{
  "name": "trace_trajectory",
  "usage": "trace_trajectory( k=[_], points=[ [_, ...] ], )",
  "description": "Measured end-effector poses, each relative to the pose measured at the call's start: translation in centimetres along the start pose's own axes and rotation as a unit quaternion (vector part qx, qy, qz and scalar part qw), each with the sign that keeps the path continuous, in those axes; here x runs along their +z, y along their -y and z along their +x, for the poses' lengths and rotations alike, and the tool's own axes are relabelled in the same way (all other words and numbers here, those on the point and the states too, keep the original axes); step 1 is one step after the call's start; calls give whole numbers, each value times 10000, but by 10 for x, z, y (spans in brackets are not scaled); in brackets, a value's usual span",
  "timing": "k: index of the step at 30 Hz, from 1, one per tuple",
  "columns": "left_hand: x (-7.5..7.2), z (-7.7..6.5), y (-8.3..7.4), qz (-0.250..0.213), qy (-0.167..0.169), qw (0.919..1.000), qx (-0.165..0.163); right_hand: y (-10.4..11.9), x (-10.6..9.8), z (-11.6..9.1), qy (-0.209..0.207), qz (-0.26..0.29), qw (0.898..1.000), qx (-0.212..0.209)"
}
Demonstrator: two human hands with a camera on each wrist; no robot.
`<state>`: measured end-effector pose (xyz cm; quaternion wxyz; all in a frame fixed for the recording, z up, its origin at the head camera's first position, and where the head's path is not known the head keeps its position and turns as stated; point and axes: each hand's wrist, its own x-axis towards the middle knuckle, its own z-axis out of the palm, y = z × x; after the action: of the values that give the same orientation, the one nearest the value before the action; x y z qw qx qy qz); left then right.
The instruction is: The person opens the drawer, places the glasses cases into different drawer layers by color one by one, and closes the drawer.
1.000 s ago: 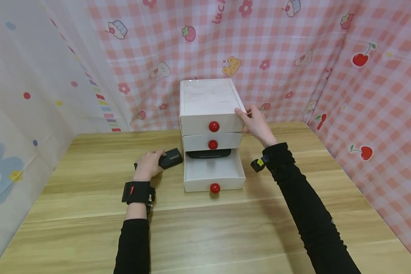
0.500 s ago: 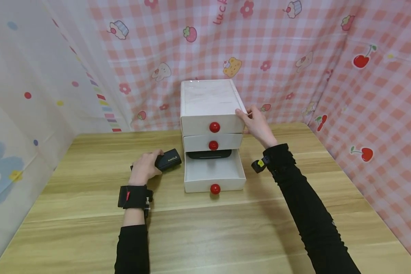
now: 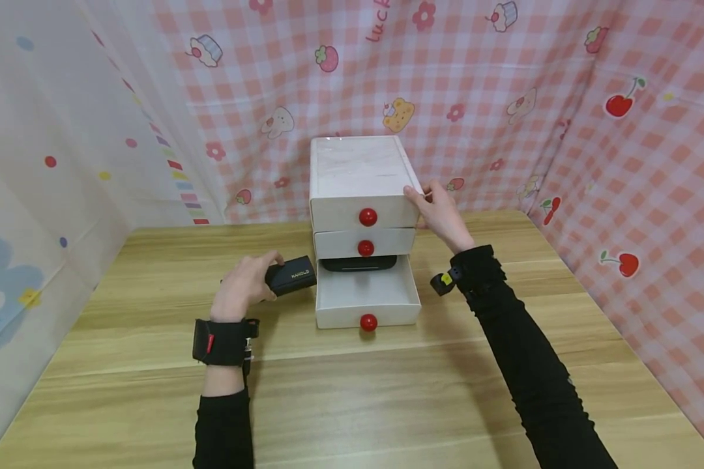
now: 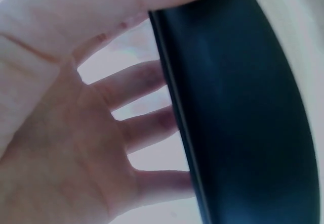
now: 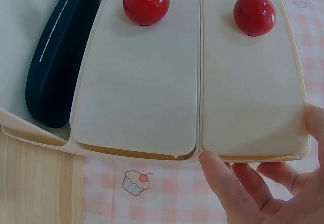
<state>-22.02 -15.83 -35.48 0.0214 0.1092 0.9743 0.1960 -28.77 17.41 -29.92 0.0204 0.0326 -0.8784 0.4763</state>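
Note:
My left hand (image 3: 243, 283) grips a black glasses case (image 3: 291, 275) with small pale lettering, thumb on one side and fingers on the other. In the left wrist view, the dark curved side of the case fills the right half. The case's right end is close beside the left wall of the pulled-out bottom drawer (image 3: 338, 317). At the upper right front corner of a white drawer cabinet (image 3: 360, 166), my right hand (image 3: 442, 212) holds the edge. Inside the open drawer, toward the back, lies another dark, long, rounded case (image 5: 63, 52), partly hidden in the head view.
The cabinet's upper two drawers are closed, each with a red round knob (image 3: 367, 217). It stands on a wood-grain table (image 3: 340, 397) near a pink checked curtain (image 3: 334, 91). A pale curtain (image 3: 41, 215) hangs along the left.
My left wrist has shifted left and toward me, and the glasses case has turned slightly in the grip. The right hand and the drawers stay where they were.

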Motion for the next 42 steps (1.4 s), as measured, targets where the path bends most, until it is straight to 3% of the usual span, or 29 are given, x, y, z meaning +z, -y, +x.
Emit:
trace_trajectory(
  k=[3,9,17,24,33,42],
  points=[
    [-4,-3,-7,4,161,9998,86,0,0,0,4,19,10000,26],
    [-6,-6,-24,-12,340,9977,590,1,0,0,4,14,10000,75],
    [5,-1,-48,-23,418,9938,1027,1,0,0,-9,37,10000,-1],
    [24,9,-63,207,67,9871,1587,-1,0,1,-5,132,9999,-8],
    [47,19,-80,425,-247,9798,1938,-1,0,1,-43,109,9999,0],
    [76,34,-89,386,-932,9624,2523,0,1,1,-49,100,9999,32]
  ],
)
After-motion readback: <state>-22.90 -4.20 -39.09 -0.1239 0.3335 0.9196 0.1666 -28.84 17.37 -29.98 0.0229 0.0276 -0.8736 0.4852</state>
